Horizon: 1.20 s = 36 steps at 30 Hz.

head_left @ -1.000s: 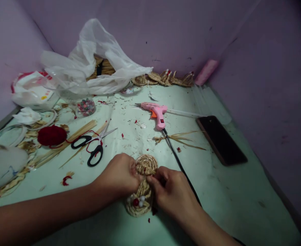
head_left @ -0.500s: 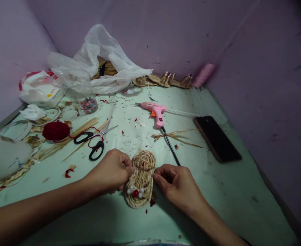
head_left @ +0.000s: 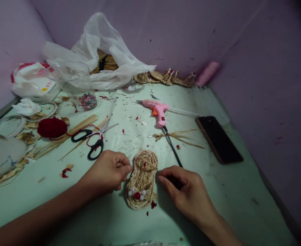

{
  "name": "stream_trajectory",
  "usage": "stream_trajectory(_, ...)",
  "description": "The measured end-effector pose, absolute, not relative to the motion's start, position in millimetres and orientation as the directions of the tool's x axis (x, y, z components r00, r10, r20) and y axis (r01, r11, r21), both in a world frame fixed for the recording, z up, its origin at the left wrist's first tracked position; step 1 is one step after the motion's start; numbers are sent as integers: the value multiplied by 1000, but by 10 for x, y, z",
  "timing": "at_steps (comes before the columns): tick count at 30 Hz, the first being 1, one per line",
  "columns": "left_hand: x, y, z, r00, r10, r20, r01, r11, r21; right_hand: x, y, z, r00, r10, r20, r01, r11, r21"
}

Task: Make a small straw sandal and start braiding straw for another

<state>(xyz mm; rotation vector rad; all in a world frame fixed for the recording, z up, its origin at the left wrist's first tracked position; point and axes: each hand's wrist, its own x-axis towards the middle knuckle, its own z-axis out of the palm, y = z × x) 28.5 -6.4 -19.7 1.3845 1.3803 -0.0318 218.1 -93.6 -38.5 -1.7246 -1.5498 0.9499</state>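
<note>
Straw-braid piece (head_left: 143, 177), trimmed with red and white beads, lies on the green tabletop (head_left: 234, 201) between the two hands. Left hand (head_left: 109, 172) closed, fingertips just beside its left edge, contact uncertain; right hand (head_left: 188, 187) curled closed, slightly apart from its right edge. White pack (head_left: 35, 82), far left: red print, too blurred to read; white rounded object (head_left: 4, 153): blue scrawl, illegible

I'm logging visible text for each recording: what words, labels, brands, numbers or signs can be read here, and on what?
Nothing can be read with certainty.
White-and-red packet: red print and a yellow mark, too small and blurred to read.
White rounded object at the left edge: blue marks, no legible letters.
Pink glue gun: any marking on its red switch is too small.
Woven piece: no lettering visible.
</note>
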Motion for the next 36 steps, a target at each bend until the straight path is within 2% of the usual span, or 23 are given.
stream_trajectory(5, 252, -78, -223, 364, 783, -505, 769, 54, 637, 2198, -860, -365, -85, 996, -40, 604, 20, -797)
stream_trajectory(8, 258, -67, -232, 420, 786, -453, 794, -76, 603, 2199, -822, -408, -116, 993, -13, 594, 59, -802)
stream_trajectory(12, 293, 14, -194, 492, 737, -463, 830, -236, 506, 2197, -790, -449, -112, 993, -22, 604, 50, -796)
stream_trajectory(17, 361, 139, -108, 489, 679, -548, 870, -337, 359, 2209, -762, -446, -176, 984, -20, 656, 102, -748)
stream_trajectory(22, 389, 219, -62, 538, 640, -548, 834, -498, 238, 2226, -796, -465, -237, 968, 84, 744, 236, -625)
stream_trajectory(25, 385, 267, -49, 556, 608, -568, 802, -572, 172, 2230, -813, -493, -224, 964, 141, 768, 264, -583)
stream_trajectory(31, 435, 325, -10, 600, 520, -607, 746, -639, 189, 2235, -777, -528, -283, 955, 93, 749, 281, -600)
stream_trajectory(36, 481, 316, 0, 656, 517, -550, 696, -696, 175, 2238, -755, -540, -285, 944, 164, 702, 322, -635)
